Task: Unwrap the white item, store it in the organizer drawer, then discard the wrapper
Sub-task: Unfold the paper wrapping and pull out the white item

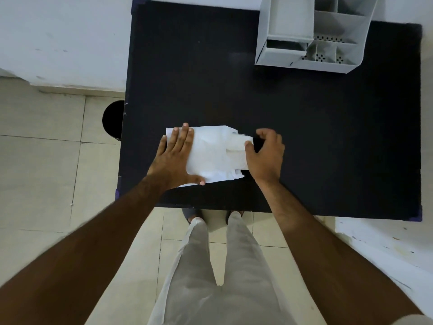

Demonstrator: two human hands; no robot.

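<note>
A white paper wrapper (210, 156) lies flat near the front edge of the black table (304, 137). Its right end is torn open, and a white item (237, 143) sticks out there. My left hand (174, 160) lies flat on the wrapper's left part, fingers spread. My right hand (266, 153) is curled at the torn end, thumb and fingers pinching the white item; what lies under the palm is hidden. The grey organizer (311, 34) stands at the table's far right, with its small drawer (281, 51) pulled out at the lower left.
A black round bin (113, 119) stands on the tiled floor just left of the table. A white wall runs behind and left of the table. My legs and feet are below the table's front edge.
</note>
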